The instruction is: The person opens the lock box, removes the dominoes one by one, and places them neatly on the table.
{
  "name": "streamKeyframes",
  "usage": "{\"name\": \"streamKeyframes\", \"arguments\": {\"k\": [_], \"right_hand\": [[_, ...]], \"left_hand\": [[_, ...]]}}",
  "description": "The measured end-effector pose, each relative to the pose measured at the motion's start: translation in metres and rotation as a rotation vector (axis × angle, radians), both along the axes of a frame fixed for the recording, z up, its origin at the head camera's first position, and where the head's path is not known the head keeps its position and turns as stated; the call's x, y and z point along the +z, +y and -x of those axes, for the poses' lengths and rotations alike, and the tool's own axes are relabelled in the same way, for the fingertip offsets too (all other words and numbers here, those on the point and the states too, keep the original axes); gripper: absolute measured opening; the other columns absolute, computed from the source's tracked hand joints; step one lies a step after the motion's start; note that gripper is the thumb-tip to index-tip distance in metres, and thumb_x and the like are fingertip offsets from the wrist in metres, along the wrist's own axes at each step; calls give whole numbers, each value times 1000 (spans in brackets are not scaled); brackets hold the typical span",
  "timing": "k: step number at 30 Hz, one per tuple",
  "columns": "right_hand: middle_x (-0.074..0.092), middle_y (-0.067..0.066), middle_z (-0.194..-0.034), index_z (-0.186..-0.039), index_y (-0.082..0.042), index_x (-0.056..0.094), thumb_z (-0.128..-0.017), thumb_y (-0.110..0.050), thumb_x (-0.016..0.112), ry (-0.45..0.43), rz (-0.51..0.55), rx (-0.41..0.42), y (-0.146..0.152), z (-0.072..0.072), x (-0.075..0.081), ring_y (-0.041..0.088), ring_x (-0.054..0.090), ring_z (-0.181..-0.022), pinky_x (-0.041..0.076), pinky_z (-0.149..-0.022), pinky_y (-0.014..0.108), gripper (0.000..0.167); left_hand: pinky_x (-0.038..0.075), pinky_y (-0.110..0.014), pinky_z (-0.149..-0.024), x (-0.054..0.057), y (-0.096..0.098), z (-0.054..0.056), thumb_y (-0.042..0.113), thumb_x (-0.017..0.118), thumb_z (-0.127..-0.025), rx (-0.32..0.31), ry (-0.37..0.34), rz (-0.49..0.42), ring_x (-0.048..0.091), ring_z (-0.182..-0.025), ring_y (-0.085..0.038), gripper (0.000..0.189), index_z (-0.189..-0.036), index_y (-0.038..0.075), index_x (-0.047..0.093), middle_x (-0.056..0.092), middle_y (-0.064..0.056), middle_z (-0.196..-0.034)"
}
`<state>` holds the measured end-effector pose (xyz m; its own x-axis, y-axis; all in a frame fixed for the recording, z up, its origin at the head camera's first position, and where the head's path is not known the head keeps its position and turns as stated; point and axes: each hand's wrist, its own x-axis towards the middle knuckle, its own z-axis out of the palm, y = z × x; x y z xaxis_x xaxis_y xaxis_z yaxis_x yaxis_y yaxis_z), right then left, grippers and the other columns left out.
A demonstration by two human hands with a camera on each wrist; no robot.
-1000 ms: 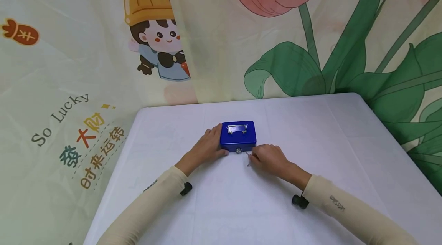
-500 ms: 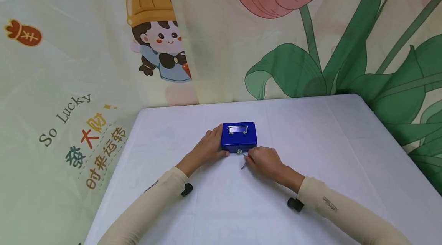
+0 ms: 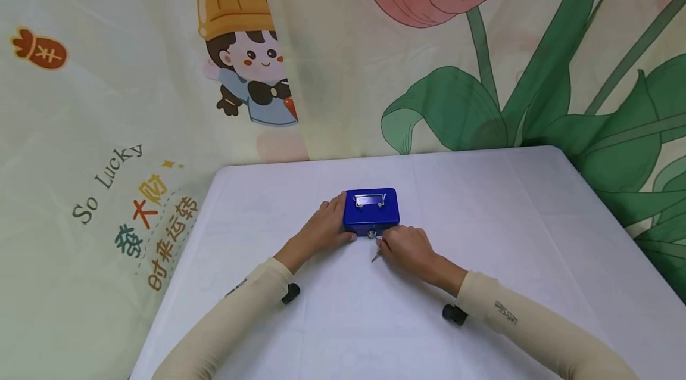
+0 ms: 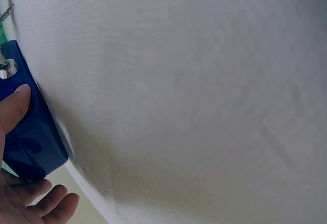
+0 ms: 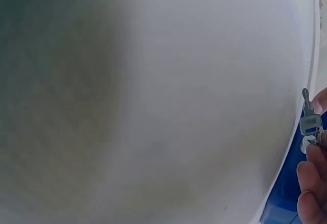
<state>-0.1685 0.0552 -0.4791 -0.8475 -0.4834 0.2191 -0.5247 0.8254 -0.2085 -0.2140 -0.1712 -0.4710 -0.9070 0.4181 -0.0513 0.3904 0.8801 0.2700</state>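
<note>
A small blue cash box (image 3: pixel 370 213) with a silver handle on its lid stands closed on the white table. My left hand (image 3: pixel 320 228) holds its left side, the thumb (image 4: pixel 16 106) on the front face and the fingers along the side. At the front lock (image 5: pixel 305 145), my right hand (image 3: pixel 411 247) pinches a key whose tip is at the keyhole; how deep it sits is hidden by the fingers. A second silver key (image 5: pixel 310 124) dangles from the same ring, seen in the right wrist view.
The white-covered table (image 3: pixel 348 320) extends around the box on all sides. Behind it hangs a printed curtain (image 3: pixel 332 70) with tulips and a cartoon figure. A black wrist camera (image 3: pixel 454 314) sits under the right sleeve.
My right hand has shifted slightly left along the box front, bringing the key from beside the lock to the keyhole. My left hand keeps its hold on the box.
</note>
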Motion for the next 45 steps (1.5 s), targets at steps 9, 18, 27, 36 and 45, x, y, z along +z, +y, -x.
{"name": "streamKeyframes", "arguments": {"k": [9, 18, 27, 36, 45], "right_hand": [[44, -5, -54, -68, -14, 64, -94, -25, 70, 5, -23, -18, -2, 0, -1, 10, 41, -51, 37, -44, 26, 29], [41, -5, -52, -64, -14, 61, -95, -24, 68, 12, -73, -13, -7, -2, 2, 12, 40, -48, 34, -43, 28, 34], [35, -7, -50, -58, -16, 55, -96, -21, 67, -10, -76, 6, -11, -3, 2, 11, 35, -46, 30, -42, 27, 40], [33, -7, -49, -55, -16, 53, -94, -21, 68, -15, -75, 44, -18, -2, 2, 10, 33, -46, 32, -41, 26, 42], [35, -7, -51, -56, -16, 51, -92, -24, 72, -40, -87, 39, -21, -3, 4, 10, 35, -48, 37, -42, 29, 43]], "left_hand": [[37, -49, -116, -1, 1, -1, 42, 77, -88, -1, 2, -2, 42, -138, -40, 106, -159, -1, 11, 32, -22, -160], [37, -48, -116, -1, 0, 0, 43, 77, -88, -4, 14, 11, 42, -138, -40, 106, -159, -3, 12, 32, -22, -160], [38, -48, -115, -2, -1, -1, 43, 78, -87, -13, 40, -3, 44, -136, -40, 106, -158, -3, 13, 34, -23, -158], [38, -47, -116, -1, -2, -3, 43, 77, -88, -5, 28, -1, 44, -137, -40, 106, -159, -2, 11, 33, -23, -159], [38, -49, -116, -1, -2, -4, 41, 77, -88, -16, 32, -16, 43, -137, -41, 105, -158, -3, 11, 34, -23, -159]]}}
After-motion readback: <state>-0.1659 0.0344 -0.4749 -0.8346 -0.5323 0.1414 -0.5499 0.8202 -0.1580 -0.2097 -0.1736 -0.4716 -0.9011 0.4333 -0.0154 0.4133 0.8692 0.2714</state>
